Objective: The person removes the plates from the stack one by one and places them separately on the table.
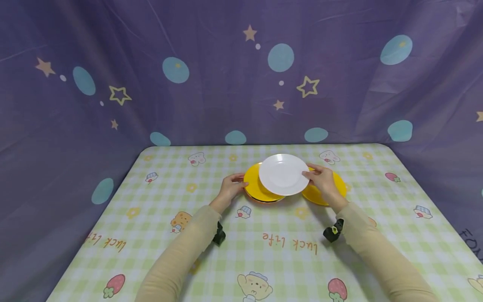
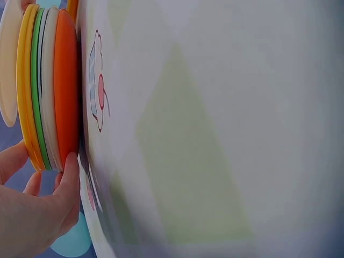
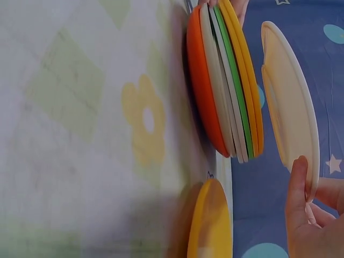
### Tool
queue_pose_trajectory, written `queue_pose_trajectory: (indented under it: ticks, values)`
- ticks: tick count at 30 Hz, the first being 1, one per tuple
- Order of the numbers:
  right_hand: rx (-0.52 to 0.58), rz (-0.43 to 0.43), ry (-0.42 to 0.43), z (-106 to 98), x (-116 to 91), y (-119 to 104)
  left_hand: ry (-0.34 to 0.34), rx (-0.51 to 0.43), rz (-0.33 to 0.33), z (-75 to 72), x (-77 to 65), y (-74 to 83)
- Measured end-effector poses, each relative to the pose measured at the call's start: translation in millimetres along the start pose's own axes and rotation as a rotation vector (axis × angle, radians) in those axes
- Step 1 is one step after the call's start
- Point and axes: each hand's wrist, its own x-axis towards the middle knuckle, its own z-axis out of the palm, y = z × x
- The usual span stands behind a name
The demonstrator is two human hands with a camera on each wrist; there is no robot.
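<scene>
A white plate (image 1: 283,174) is tilted above the table, its right rim pinched between the thumb and fingers of my right hand (image 1: 325,183). Below and to its left sits a stack of plates (image 1: 256,183) with yellow on top. From the side, in the left wrist view, the stack shows an orange plate (image 2: 65,91) at the bottom, then pale ones, a green plate (image 2: 35,91) and yellow. My left hand (image 1: 228,189) grips the stack's left edge, thumb at the yellow rim and fingers lower down. The right wrist view shows a gap between the white plate (image 3: 293,102) and the stack.
Another yellow plate (image 1: 318,196) lies on the table to the right, partly hidden under my right hand. A green checked tablecloth (image 1: 286,268) with cartoon prints covers the table. Behind it hangs a purple curtain (image 1: 211,37) with stars and blue ovals.
</scene>
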Motion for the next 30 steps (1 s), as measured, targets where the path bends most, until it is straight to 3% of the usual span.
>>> queue_pose_trajectory:
  ticks: [9,30]
  values:
    - [0.031,0.026,0.004,-17.0,-2.6,-2.4,0.002,-0.009,0.003,0.4,-1.8,1.7]
    - [-0.125,0.061,0.08,-73.8,-4.2,3.1,-0.008,-0.01,0.004,-0.5,-3.2,1.1]
